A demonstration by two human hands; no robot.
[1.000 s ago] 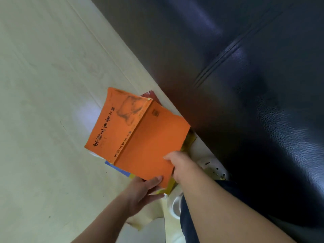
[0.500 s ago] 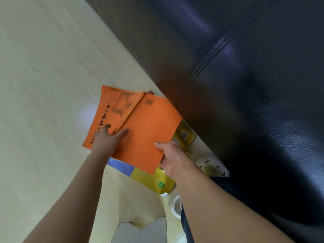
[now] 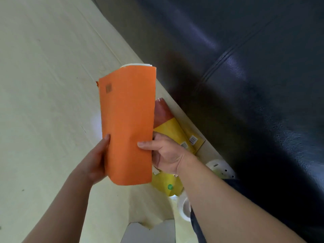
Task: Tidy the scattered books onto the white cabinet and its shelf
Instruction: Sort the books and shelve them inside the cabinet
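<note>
Soft daylight, glare patch on floor [image 3: 95, 122], wide-angle edge warp

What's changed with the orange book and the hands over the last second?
The orange book, spread open a second ago, has been folded shut, back cover toward the camera. The left hand moved from its lower edge to grip its left side; the right hand still grips the right. The yellow books stay on the floor.

Open floor [image 3: 43, 102] left; books [image 3: 172, 131], sofa [image 3: 245, 85] right.
</note>
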